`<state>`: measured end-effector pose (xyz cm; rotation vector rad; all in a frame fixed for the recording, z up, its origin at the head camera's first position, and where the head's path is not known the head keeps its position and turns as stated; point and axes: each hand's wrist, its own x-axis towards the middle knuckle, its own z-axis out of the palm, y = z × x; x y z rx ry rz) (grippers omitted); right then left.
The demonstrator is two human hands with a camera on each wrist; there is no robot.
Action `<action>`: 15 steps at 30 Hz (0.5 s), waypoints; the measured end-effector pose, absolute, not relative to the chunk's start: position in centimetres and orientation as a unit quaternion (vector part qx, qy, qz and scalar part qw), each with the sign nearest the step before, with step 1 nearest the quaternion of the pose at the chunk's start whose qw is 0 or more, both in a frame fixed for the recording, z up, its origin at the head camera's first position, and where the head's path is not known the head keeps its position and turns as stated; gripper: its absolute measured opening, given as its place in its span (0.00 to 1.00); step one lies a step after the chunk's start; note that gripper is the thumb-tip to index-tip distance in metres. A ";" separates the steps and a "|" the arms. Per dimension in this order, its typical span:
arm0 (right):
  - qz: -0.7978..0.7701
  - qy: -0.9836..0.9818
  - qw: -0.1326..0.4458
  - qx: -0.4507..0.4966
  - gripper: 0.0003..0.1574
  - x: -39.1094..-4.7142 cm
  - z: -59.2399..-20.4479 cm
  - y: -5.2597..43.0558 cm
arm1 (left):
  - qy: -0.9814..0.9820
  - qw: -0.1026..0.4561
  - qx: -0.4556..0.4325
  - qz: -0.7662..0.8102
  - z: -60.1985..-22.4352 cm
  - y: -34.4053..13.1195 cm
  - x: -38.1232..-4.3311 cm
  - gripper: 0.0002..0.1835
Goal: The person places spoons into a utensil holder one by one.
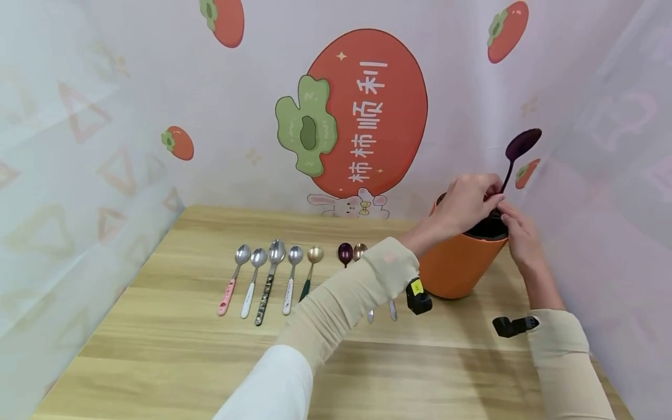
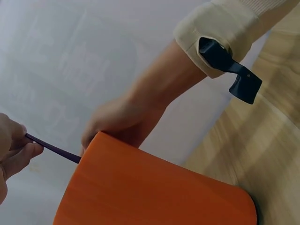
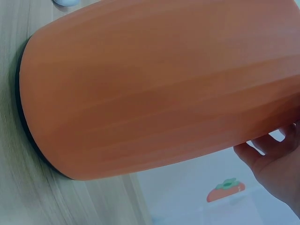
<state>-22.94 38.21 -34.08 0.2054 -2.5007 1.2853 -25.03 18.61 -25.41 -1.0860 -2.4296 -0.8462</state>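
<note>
Pinched in the fingers of my left hand [image 1: 469, 201] is a dark purple spoon [image 1: 524, 143], bowl upward. In the left wrist view its handle [image 2: 54, 149] runs from those fingertips down past the rim of an orange bucket [image 1: 457, 265]. The bucket has a dark inside and stands on the table at the right. My right hand [image 1: 527, 248] grips the bucket's rim from the right, its fingers beside the opening. In the right wrist view, curled fingers of this hand [image 3: 276, 164] lie against the bucket's wall. The lower end of the spoon handle is hidden.
Several spoons lie in a row on the wooden table [image 1: 173, 344], among them a pink-handled spoon [image 1: 230, 286], a black-patterned spoon [image 1: 269, 286] and a purple spoon [image 1: 345, 253]. My left sleeve [image 1: 336, 306] covers part of the row. Printed cloth walls [image 1: 252, 93] stand behind and at both sides.
</note>
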 end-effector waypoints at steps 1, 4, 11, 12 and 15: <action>0.450 -0.875 0.162 0.072 0.32 -22.9 -34.1 38.1 | -0.858 0.174 -0.382 -0.296 -25.6 18.6 -25.1 0.08; 0.450 -0.873 0.172 0.073 0.32 -23.0 -34.3 37.9 | -0.863 0.172 -0.377 -0.287 -26.0 18.7 -25.4 0.07; 0.452 -0.868 0.192 0.077 0.30 -23.1 -34.6 37.8 | -0.869 0.154 -0.375 -0.283 -26.9 19.1 -26.0 0.08; 0.453 -0.868 0.191 0.076 0.30 -23.1 -34.5 37.8 | -0.870 0.149 -0.376 -0.284 -27.0 19.2 -26.0 0.08; 0.450 -0.871 0.185 0.070 0.31 -23.0 -34.3 37.7 | -0.871 0.139 -0.376 -0.285 -27.2 19.4 -26.2 0.07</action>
